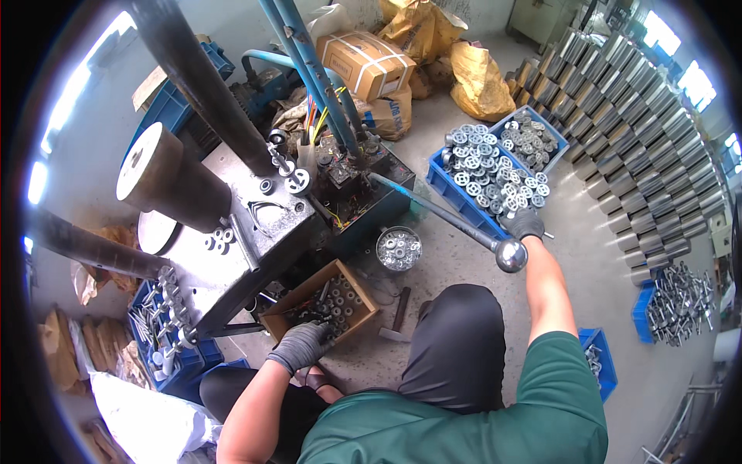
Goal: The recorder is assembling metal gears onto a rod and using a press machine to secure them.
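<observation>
My left hand (pixel 300 346), in a grey glove, reaches over the near side of an open cardboard box (pixel 360 315). Small metal rings (pixel 340 300) lie in that box, next to my fingers. The fingertips are dark against its contents, and whether they grip anything is unclear. Out to the right, my gloved right hand (pixel 525 223) is closed at the near end of a blue crate (pixel 461 197). A short metal rod (pixel 549 235) sticks out beside it. Spoked metal wheels (pixel 479 158) are heaped in the crate, close to my right fingers.
A ball-ended lever (pixel 511 255) reaches across near my right forearm. On the left stands a machine table (pixel 267 232) with a steel cylinder. A bucket of rings (pixel 399 249) and a hammer (pixel 399 315) are on the floor. Stacked metal tubes (pixel 618 116) line the right.
</observation>
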A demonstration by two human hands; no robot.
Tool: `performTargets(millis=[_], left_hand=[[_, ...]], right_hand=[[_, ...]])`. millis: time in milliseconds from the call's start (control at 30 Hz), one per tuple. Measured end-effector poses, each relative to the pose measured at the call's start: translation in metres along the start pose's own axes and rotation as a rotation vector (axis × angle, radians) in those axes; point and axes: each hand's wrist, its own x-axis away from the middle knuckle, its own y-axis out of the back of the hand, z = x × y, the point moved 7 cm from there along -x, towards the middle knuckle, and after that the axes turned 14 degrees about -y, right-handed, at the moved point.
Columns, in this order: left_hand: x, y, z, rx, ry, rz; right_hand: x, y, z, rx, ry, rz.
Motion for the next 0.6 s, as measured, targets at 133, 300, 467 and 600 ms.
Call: performTargets(millis=[133, 300, 467, 600], left_hand=[[0.005, 0.008, -0.010, -0.043, -0.091, -0.072], [-0.001, 0.020, -0.030, -0.070, -0.162, -0.106], [0.022, 0.044, -0.049, -0.021, -0.216, -0.258], [0.033, 0.048, -0.061, 0.130, -0.343, -0.453]], right_hand=[[-0.003, 0.016, -0.025, -0.079, -0.023, 0.002], [-0.003, 0.064, -0.030, 0.099, 0.476, 0.064], [0.122, 0.117, 0.056, -0.082, 0.786, 0.204], [0.286, 0.146, 0.120, -0.429, 0.754, 0.715]])
